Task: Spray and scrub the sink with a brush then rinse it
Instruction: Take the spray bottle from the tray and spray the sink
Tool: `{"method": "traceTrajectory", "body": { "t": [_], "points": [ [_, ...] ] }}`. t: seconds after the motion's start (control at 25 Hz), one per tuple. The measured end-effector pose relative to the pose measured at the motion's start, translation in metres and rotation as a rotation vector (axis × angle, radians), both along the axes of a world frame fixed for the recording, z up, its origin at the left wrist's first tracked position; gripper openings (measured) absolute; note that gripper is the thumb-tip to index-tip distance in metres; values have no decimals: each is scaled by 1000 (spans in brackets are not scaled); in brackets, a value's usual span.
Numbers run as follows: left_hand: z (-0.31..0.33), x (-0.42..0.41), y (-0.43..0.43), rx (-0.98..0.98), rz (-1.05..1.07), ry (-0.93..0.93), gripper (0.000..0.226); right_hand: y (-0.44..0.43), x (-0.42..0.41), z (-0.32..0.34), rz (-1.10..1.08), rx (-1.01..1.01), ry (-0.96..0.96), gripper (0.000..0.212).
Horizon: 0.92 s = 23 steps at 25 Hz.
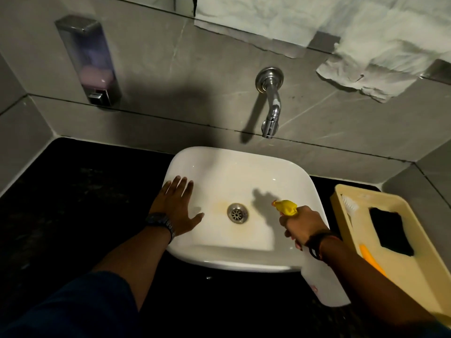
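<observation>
A white sink (227,164) sits on a black counter, with a metal drain (237,213) in the middle and yellowish stains around it. My left hand (177,206) lies flat and open on the sink's left rim. Over the right side of the basin, my right hand (302,225) grips a white spray bottle (322,284) whose yellow nozzle (285,206) points left toward the drain. A brush (349,203) with white bristles and an orange handle lies in the beige tray at the right.
The beige tray (415,208) on the counter right of the sink also holds a dark sponge (390,232). A chrome tap (271,106) juts from the tiled wall above the basin. A soap dispenser (87,59) hangs at the left. Crumpled paper (366,76) hangs at upper right.
</observation>
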State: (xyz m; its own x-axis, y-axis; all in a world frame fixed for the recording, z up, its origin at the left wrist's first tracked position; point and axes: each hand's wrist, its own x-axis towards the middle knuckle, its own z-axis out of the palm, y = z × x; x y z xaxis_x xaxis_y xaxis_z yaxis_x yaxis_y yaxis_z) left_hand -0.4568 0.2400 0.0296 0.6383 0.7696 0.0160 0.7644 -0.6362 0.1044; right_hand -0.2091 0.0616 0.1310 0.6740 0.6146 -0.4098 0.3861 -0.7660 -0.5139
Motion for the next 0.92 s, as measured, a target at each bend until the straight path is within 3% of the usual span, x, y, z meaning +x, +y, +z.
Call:
{"method": "traceTrajectory", "body": {
  "t": [0.32,0.6,0.76,0.92],
  "points": [
    [7,1,-3,-11,-5,13,91,12,-35,-5,121,-18,102,22],
    [8,2,-2,-28,10,63,90,19,-25,-1,86,22,1,22],
    [1,-3,6,-28,-11,81,93,9,4,10,-9,189,-39,22],
    [6,8,8,-103,46,43,94,-28,67,26,-196,550,-176,19]
  ]
}}
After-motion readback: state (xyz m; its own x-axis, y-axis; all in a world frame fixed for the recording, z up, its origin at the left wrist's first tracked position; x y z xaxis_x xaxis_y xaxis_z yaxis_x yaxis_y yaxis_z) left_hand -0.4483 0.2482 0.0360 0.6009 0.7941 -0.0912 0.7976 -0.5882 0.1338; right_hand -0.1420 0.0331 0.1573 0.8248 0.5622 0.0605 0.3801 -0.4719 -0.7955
